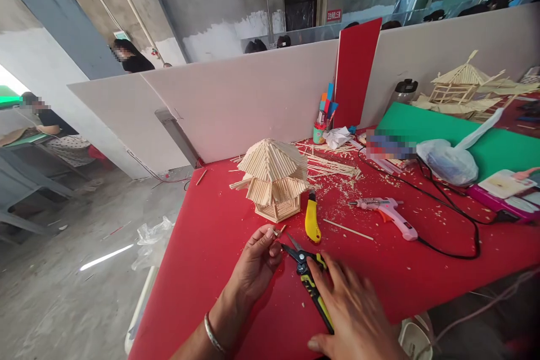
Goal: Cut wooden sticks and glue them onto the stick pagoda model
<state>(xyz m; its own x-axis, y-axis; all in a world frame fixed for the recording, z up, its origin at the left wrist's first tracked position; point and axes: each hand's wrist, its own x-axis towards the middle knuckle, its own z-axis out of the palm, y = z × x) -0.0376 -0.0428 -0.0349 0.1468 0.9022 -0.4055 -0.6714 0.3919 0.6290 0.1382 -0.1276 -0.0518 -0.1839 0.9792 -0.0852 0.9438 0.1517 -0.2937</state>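
Note:
My left hand [256, 261] is closed in a pinch on a short wooden stick piece [279, 231] just above the red table [211, 247]. My right hand [352, 309] holds black and yellow snips [307, 273], whose open blades point up and left toward the stick piece. A small pagoda built from wooden sticks [273, 177] stands a little beyond my left hand. A yellow utility knife [312, 219] lies between the pagoda and the snips.
A white and orange glue gun [388, 214] with a black cord lies to the right. Loose sticks [333, 166] and wood chips cover the far table. A cup of tools [323, 124], a plastic bag [447, 160], a green mat [498, 146] and another stick model [462, 87] stand further back.

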